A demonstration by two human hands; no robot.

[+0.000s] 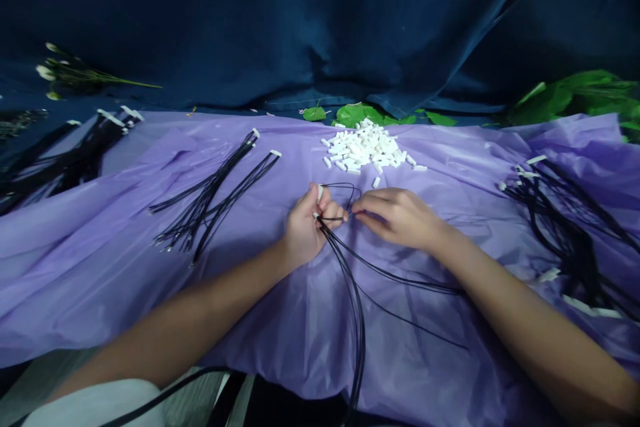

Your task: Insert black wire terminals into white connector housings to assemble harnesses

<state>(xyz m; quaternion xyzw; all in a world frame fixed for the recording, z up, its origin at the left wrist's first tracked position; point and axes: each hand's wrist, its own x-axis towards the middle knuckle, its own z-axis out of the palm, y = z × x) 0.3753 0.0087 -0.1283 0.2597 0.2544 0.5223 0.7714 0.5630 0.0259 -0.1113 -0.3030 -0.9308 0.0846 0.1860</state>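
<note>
Left hand (307,230): fingers closed; we see a white connector (320,193) between thumb and forefinger, and black wires (358,310) running from a second white piece (315,215) at the palm over the sheet's near edge.
Right hand (397,217): thumb and fingertips drawn together at a thin wire loop (345,184); we cannot tell whether they pinch it.
Purple sheet (280,327), beneath both hands: we count a heap of white connectors (367,147) at mid far edge; two wire bundles (215,193), white-ended, left of the left hand; further black bundles (575,240) along the right edge, others (85,147) at the far left corner.
Past the far edge, we note green leaves (363,113), white-budded stems (83,73) and dark blue cloth (250,20).
</note>
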